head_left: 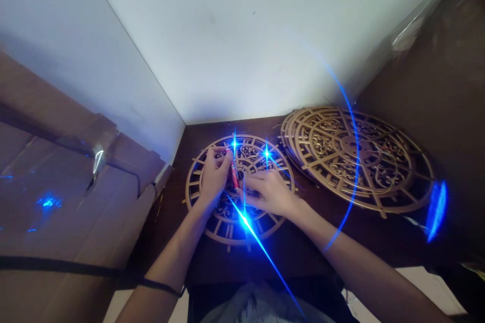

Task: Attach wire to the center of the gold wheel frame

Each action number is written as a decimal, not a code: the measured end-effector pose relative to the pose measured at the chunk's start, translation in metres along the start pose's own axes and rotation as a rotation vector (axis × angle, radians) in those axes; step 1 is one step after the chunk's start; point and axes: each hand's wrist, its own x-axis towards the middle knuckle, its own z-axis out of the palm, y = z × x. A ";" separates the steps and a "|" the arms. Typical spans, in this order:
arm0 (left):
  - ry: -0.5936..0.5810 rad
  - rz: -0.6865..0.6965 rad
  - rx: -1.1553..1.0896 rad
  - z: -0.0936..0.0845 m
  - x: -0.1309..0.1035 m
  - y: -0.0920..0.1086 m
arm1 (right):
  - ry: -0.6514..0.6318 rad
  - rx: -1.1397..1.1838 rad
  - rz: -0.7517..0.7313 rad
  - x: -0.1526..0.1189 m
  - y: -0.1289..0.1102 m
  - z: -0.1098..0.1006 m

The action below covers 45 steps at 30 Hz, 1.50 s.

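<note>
Between my two hands a slim red cylinder with a pale band is held at a slant above an openwork gold clock-dial frame. My left hand is closed, with thumb and fingertips at the cylinder's far end. At its near end are the fingers of my right hand, bent and closed on it. Bright blue lights glow on the round frame, two beyond my hands and one nearer me. Glare hides part of the frame's middle and my right fingertips.
To the right lies a stack of similar gold round frames, with thin wires on top. A cardboard box stands at the left, with a dark cord in front. White wall panels close off the back of the dark table.
</note>
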 end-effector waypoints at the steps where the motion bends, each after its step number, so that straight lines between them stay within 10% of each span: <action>1: 0.003 0.002 0.009 0.000 0.000 0.000 | -0.006 0.004 -0.002 0.000 0.000 0.000; 45: 0.051 0.037 -0.022 0.005 0.017 0.007 | -0.043 -0.069 -0.141 0.015 0.020 0.005</action>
